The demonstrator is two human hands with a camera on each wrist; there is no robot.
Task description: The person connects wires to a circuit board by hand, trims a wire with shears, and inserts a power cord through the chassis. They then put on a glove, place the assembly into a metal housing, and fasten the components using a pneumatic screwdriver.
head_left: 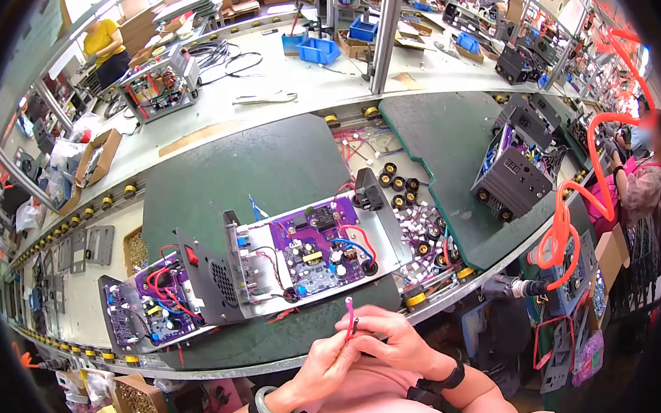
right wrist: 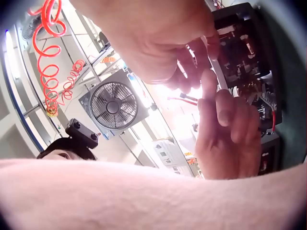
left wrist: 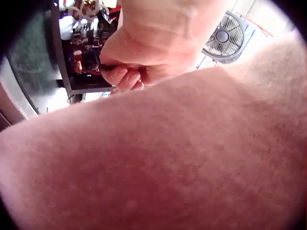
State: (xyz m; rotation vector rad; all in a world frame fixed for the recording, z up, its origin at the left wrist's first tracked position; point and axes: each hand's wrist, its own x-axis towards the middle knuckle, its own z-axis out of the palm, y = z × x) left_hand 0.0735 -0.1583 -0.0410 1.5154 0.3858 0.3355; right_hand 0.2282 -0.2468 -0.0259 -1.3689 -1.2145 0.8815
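Observation:
In the head view, the left hand and the right hand meet at the table's front edge, their fingertips together around a short red wire with a ring end pointing up. Thumb and fingers of both hands pinch it; a small black piece shows beside it. Beyond the hands lies an open metal chassis with a purple circuit board, its red and blue wires running to a round hole. The right wrist view shows the left hand and the right hand touching at the fingers.
A second unit with a purple board stands at the left. White connectors and black round parts lie in the gap between green boards. A coiled orange hose hangs at the right, near a grey machine.

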